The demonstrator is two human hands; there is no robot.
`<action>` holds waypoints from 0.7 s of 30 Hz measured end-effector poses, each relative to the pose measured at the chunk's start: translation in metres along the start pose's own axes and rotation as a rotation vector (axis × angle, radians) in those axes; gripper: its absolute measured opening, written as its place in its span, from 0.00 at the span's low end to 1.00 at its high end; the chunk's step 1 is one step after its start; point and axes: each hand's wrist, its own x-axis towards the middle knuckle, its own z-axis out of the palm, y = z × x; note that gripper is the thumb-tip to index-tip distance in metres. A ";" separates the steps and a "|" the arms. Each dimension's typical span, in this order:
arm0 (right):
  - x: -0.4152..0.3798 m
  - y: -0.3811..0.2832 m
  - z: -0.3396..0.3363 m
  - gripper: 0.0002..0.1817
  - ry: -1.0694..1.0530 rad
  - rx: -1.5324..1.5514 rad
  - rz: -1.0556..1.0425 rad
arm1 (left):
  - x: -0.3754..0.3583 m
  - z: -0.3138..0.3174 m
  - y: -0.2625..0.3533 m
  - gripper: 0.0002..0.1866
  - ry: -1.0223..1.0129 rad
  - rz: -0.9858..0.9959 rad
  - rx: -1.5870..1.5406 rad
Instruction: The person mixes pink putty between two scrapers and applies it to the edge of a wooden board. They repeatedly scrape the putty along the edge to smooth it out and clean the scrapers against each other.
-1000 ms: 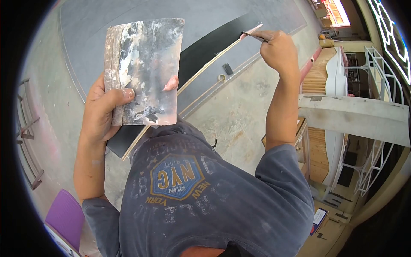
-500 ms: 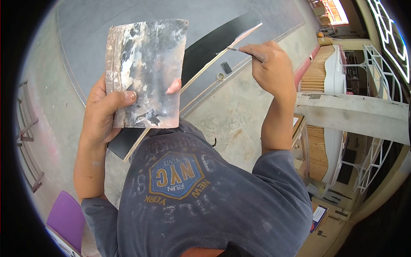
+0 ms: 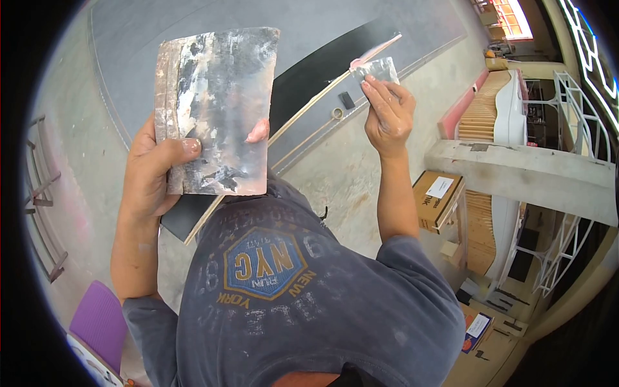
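My left hand (image 3: 151, 164) is closed on a paint-smeared mixing board (image 3: 225, 109), thumb on its face. A dab of pink filler (image 3: 258, 131) sits near the board's right edge. Between the fingers and thumb of my right hand (image 3: 389, 119) is a flat spreader (image 3: 382, 68), its face turned towards me. Pink paste shows at the spreader's upper left corner, right at the pale edge (image 3: 311, 99) of a black curved panel (image 3: 319, 63). Along the far end of that edge runs a pink filler strip (image 3: 385, 45). My left hand and the board hide the panel's middle.
On the grey sheet (image 3: 161, 19) lie a small dark block (image 3: 347, 100) and a roll of tape (image 3: 336, 113). A cardboard box (image 3: 438, 198) stands right of my arm, beside a pale beam (image 3: 522, 174). A purple chair (image 3: 98, 326) is at lower left.
My right hand has turned over, so the spreader, seen edge-on before, now shows its flat face and pink paste at its corner. My left hand and the board have barely shifted.
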 end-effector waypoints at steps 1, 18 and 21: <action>0.000 -0.002 -0.007 0.20 -0.040 0.004 0.001 | 0.000 0.000 0.000 0.29 0.005 0.005 -0.004; 0.003 -0.022 -0.026 0.22 -0.106 -0.090 0.017 | -0.003 -0.002 0.000 0.29 0.018 -0.017 -0.040; 0.024 -0.013 -0.038 0.23 -0.181 -0.143 0.134 | -0.004 0.002 0.001 0.29 -0.021 -0.028 -0.054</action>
